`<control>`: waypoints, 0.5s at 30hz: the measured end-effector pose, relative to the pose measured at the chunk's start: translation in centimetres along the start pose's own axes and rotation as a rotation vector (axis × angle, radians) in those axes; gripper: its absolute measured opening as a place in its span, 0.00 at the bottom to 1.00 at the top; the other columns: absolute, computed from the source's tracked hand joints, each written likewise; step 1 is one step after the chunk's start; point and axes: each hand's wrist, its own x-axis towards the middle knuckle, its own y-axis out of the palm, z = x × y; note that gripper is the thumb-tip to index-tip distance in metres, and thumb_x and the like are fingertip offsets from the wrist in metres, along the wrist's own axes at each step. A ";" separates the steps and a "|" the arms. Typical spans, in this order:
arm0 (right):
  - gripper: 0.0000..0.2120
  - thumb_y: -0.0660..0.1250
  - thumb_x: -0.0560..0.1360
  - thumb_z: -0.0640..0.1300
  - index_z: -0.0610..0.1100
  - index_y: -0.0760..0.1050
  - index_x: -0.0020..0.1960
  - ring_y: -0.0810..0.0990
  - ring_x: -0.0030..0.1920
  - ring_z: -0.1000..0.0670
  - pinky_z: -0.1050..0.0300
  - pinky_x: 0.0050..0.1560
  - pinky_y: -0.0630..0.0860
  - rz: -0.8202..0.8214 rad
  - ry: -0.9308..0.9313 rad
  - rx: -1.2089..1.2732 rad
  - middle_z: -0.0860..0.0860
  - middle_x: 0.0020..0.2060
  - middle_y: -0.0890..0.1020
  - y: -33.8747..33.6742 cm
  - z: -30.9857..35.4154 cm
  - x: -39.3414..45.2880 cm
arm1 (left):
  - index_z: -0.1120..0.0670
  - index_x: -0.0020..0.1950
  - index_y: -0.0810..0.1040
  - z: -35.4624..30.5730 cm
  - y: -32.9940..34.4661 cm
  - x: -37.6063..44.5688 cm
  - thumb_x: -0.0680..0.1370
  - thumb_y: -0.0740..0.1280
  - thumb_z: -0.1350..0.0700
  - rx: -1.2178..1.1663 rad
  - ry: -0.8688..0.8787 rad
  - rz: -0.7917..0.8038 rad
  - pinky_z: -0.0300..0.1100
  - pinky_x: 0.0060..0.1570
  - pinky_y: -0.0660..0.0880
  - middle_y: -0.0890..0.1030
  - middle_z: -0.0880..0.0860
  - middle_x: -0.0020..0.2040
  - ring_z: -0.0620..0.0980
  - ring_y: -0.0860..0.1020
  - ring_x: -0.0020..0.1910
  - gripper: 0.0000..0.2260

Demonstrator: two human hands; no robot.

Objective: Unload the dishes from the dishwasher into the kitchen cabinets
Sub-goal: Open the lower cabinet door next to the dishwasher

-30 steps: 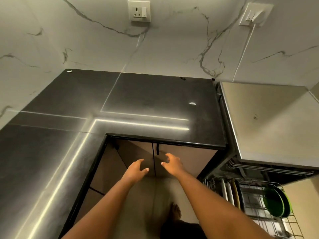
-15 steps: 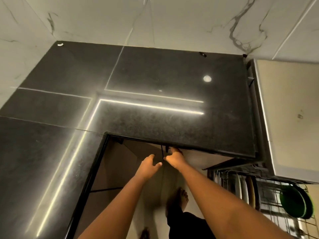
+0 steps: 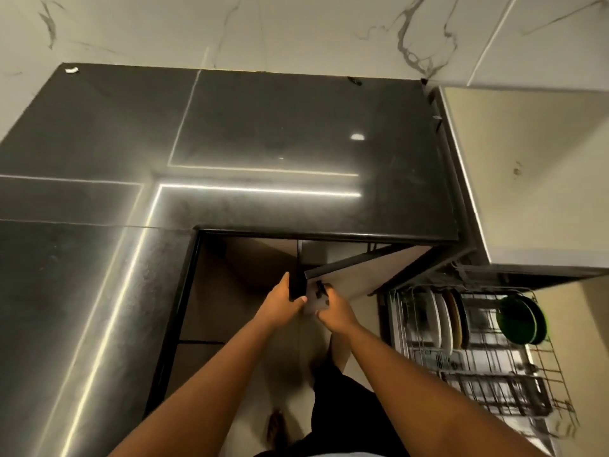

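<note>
Under the black countertop point(image 3: 296, 133) two beige cabinet doors stand swung outward. My left hand point(image 3: 283, 306) grips the edge of the left cabinet door point(image 3: 263, 258) by its dark handle strip. My right hand point(image 3: 333, 310) holds the black handle of the right cabinet door point(image 3: 362, 275). The cabinet's inside is hidden by the counter's overhang. To the right, the pulled-out wire dishwasher rack point(image 3: 487, 351) holds upright white plates point(image 3: 441, 321), a yellowish plate and green plates point(image 3: 520, 319).
The dishwasher's beige top point(image 3: 534, 179) stands at the right beside the counter. Marble wall tiles point(image 3: 296, 28) rise behind. The L-shaped counter runs down the left side. My legs and a foot point(image 3: 276, 427) show on the pale floor below.
Both hands went from reaching with spread fingers to gripping the cabinet doors. The two doors have swung outward toward me. The view has tilted further down.
</note>
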 end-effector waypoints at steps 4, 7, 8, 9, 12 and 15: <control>0.35 0.65 0.76 0.37 0.50 0.56 0.79 0.72 0.68 0.41 0.45 0.65 0.73 -0.050 0.051 0.083 0.42 0.69 0.72 1.4 -2.4 -4.1 | 0.49 0.81 0.45 0.1 0.8 -2.8 0.78 0.69 0.50 0.015 0.105 0.033 0.53 0.72 0.65 0.63 0.55 0.78 0.55 0.64 0.75 0.40; 0.33 0.62 0.75 0.34 0.54 0.60 0.76 0.78 0.57 0.43 0.43 0.57 0.79 -0.106 0.093 0.172 0.42 0.62 0.77 2.1 -4.2 -6.4 | 0.49 0.81 0.48 -0.1 2.5 -5.0 0.78 0.69 0.51 0.058 0.177 0.100 0.52 0.73 0.64 0.62 0.54 0.78 0.53 0.63 0.76 0.38; 0.32 0.62 0.75 0.34 0.54 0.61 0.76 0.80 0.53 0.44 0.45 0.53 0.81 -0.121 0.108 0.191 0.43 0.59 0.78 2.1 -5.1 -7.7 | 0.49 0.81 0.49 -0.3 3.2 -6.1 0.79 0.68 0.51 0.081 0.207 0.134 0.52 0.74 0.63 0.62 0.53 0.78 0.53 0.63 0.76 0.37; 0.32 0.62 0.75 0.34 0.54 0.62 0.75 0.80 0.49 0.45 0.48 0.47 0.81 -0.130 0.118 0.208 0.43 0.57 0.78 2.0 -5.9 -8.6 | 0.49 0.81 0.49 -0.5 3.8 -6.7 0.79 0.68 0.51 0.095 0.232 0.162 0.51 0.74 0.62 0.62 0.52 0.78 0.52 0.62 0.76 0.37; 0.32 0.64 0.74 0.33 0.51 0.63 0.75 0.78 0.47 0.48 0.59 0.36 0.74 -0.139 0.143 0.204 0.43 0.59 0.78 0.8 -8.4 -11.3 | 0.49 0.81 0.48 -1.3 6.0 -8.2 0.80 0.66 0.50 0.151 0.285 0.255 0.47 0.74 0.61 0.62 0.51 0.78 0.51 0.62 0.76 0.35; 0.32 0.67 0.73 0.35 0.48 0.63 0.75 0.76 0.51 0.48 0.59 0.40 0.72 -0.147 0.164 0.199 0.43 0.64 0.75 -0.9 -11.0 -13.2 | 0.52 0.81 0.49 -2.7 8.3 -9.4 0.81 0.64 0.51 0.207 0.311 0.320 0.45 0.73 0.63 0.62 0.52 0.78 0.52 0.63 0.76 0.33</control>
